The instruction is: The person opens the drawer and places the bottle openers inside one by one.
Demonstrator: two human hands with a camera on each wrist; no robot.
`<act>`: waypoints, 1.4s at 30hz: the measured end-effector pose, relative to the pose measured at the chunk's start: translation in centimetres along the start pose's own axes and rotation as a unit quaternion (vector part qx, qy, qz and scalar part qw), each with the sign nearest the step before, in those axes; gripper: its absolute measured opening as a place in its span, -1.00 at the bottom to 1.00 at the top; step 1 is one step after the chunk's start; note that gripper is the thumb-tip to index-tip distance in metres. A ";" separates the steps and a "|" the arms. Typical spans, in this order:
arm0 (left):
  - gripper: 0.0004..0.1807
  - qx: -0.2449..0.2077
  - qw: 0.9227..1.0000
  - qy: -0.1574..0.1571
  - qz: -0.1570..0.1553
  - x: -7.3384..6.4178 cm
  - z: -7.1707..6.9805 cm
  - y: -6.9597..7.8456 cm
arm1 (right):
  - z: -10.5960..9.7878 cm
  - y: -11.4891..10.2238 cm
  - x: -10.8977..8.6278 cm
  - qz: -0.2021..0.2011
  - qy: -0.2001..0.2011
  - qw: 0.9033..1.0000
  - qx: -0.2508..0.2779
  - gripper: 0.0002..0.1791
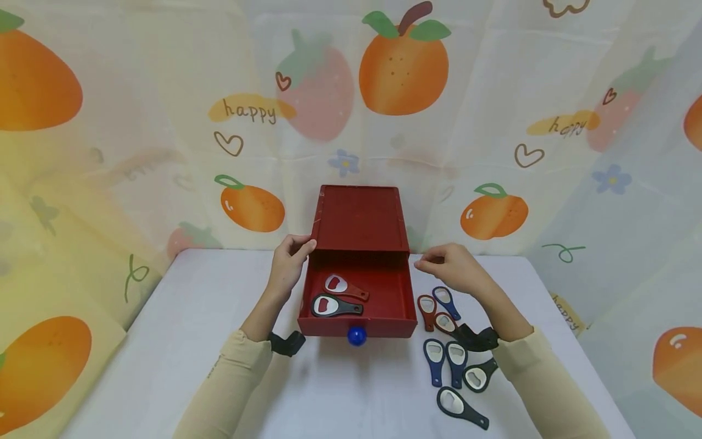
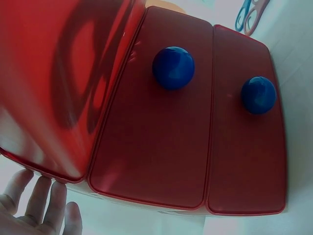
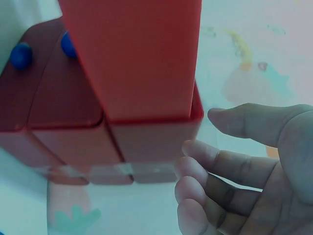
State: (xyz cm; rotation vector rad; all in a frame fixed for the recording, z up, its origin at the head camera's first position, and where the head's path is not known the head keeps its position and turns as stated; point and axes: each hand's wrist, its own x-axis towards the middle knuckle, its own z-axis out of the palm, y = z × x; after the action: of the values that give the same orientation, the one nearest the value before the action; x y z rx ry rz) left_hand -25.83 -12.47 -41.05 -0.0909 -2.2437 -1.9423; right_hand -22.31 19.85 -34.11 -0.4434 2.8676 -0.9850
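A red drawer cabinet [image 1: 359, 216] stands at the table's far side, its top drawer [image 1: 386, 328] pulled out by a blue knob [image 1: 356, 336]. Inside the drawer lie a red bottle opener [image 1: 353, 291] and a dark bottle opener [image 1: 348, 306], towards its left. My left hand [image 1: 286, 268] rests against the cabinet's left side; in the left wrist view its extended fingers [image 2: 36, 203] touch the side. To the right of the cabinet my right hand [image 1: 457, 268] hovers with nothing in it. Its fingers are loosely bent in the right wrist view, apart from the cabinet wall.
Several bottle openers lie on the white table [image 1: 219, 286] right of the drawer: red ones [image 1: 426, 323], blue ones [image 1: 435, 372] and dark ones [image 1: 471, 416]. Two lower drawers [image 2: 156, 127] are closed, each with a blue knob. A fruit-patterned cloth [image 1: 329, 164] hangs behind.
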 end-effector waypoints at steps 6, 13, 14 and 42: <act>-0.65 0.003 1.000 0.004 -0.001 0.0 0.1 0.2 | -0.5 1.8 -0.9 0.021 0.016 1.000 0.013 -0.72; -0.65 0.000 1.000 0.002 -0.001 -0.1 0.0 0.2 | -0.4 3.9 -1.2 0.048 0.040 0.998 0.011 -0.71; -0.65 -0.001 1.000 0.001 -0.003 -0.2 0.0 0.2 | -0.2 4.2 -1.2 0.050 0.050 0.997 0.007 -0.71; -0.64 0.002 1.000 -0.005 -0.002 -0.2 0.0 0.3 | 5.7 11.8 -0.2 0.191 0.045 0.974 -0.110 -0.62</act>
State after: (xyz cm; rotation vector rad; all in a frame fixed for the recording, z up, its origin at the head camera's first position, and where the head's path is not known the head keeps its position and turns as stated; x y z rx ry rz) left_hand -25.63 -12.46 -40.80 -0.0958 -2.2557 -1.9431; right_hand -24.06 25.45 -45.82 0.1484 2.9883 -0.6405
